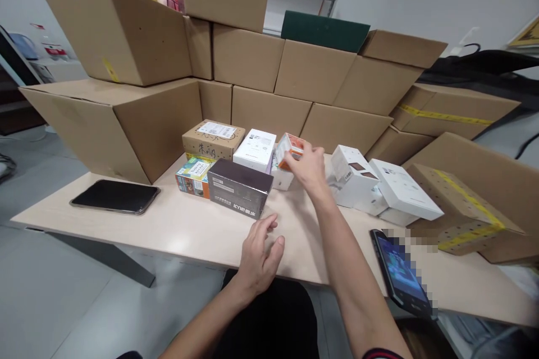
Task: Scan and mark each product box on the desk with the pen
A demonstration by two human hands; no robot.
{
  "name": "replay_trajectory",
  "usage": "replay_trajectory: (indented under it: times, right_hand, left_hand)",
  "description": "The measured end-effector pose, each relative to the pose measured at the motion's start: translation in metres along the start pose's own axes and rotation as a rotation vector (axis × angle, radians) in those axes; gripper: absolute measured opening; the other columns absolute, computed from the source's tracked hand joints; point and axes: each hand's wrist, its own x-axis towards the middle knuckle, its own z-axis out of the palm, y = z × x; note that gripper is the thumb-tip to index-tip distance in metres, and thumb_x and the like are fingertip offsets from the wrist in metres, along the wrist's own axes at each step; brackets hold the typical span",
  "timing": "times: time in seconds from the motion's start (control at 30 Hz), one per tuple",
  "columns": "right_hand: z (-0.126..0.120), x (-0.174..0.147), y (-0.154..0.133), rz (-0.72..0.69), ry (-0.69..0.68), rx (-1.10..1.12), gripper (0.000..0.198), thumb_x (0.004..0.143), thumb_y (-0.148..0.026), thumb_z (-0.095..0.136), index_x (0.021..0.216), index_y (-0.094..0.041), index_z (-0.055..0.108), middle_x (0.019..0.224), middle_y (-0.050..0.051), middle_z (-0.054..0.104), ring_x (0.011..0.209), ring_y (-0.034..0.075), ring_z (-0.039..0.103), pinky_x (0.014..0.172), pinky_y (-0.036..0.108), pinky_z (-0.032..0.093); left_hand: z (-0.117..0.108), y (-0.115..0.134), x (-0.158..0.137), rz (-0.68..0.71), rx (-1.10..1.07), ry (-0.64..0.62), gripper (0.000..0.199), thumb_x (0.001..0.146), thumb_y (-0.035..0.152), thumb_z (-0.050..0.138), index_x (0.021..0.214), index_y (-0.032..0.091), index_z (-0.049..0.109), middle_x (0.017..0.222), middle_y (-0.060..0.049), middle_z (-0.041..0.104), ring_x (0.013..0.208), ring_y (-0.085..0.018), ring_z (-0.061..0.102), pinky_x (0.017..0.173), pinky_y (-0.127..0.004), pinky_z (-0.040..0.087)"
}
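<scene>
My right hand (308, 167) is closed on a small orange and white box (289, 147), just above a white box (281, 178); whether the two touch I cannot tell. Fingers slightly curled and apart, my left hand (261, 252) holds nothing near the table's front edge. Ahead of it lies a dark box (240, 186) with pale lettering. Beside that stands a small blue, yellow and orange box (192, 176). Behind them are a brown carton (214, 140) with a label and a white box (255, 148).
Large cardboard boxes (269, 112) form a stacked wall behind the table (189, 230). White boxes (357, 179) stand to the right, near a taped carton (458, 207). One black phone (115, 196) lies at left; a thick handheld device (400, 272) overhangs the front edge at right.
</scene>
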Motion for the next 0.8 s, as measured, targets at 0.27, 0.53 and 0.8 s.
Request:
replay_trajectory:
  times: [0.27, 0.53, 0.8]
  right_hand:
    - [-0.055, -0.121, 0.085, -0.131, 0.045, 0.300, 0.057, 0.083, -0.041, 0.062, 0.135, -0.020, 0.053, 0.134, 0.013, 0.054, 0.124, 0.028, 0.054, 0.107, 0.048, 0.045]
    - [-0.039, -0.192, 0.106, -0.316, -0.215, 0.315, 0.074, 0.083, -0.032, 0.066, 0.150, -0.027, 0.035, 0.155, 0.012, 0.034, 0.146, 0.029, 0.033, 0.118, 0.051, 0.034]
    - [-0.040, -0.204, 0.100, 0.180, -0.149, 0.449, 0.056, 0.095, -0.056, 0.047, 0.137, -0.019, 0.054, 0.131, 0.015, 0.061, 0.110, 0.025, 0.064, 0.095, 0.040, 0.053]
  left_hand:
    - [0.002, 0.001, 0.001, 0.006, -0.009, -0.035, 0.038, 0.097, 0.028, 0.050, 0.135, 0.020, 0.049, 0.117, -0.010, 0.062, 0.106, -0.022, 0.060, 0.088, -0.035, 0.050]
    - [0.004, -0.002, 0.003, -0.090, -0.067, 0.015, 0.041, 0.099, 0.031, 0.047, 0.139, 0.021, 0.047, 0.130, -0.012, 0.055, 0.112, -0.022, 0.057, 0.095, -0.038, 0.050]
    - [0.002, 0.005, 0.009, -0.122, -0.078, -0.041, 0.036, 0.102, 0.037, 0.044, 0.130, 0.020, 0.059, 0.125, -0.011, 0.063, 0.118, -0.022, 0.059, 0.102, -0.038, 0.048]
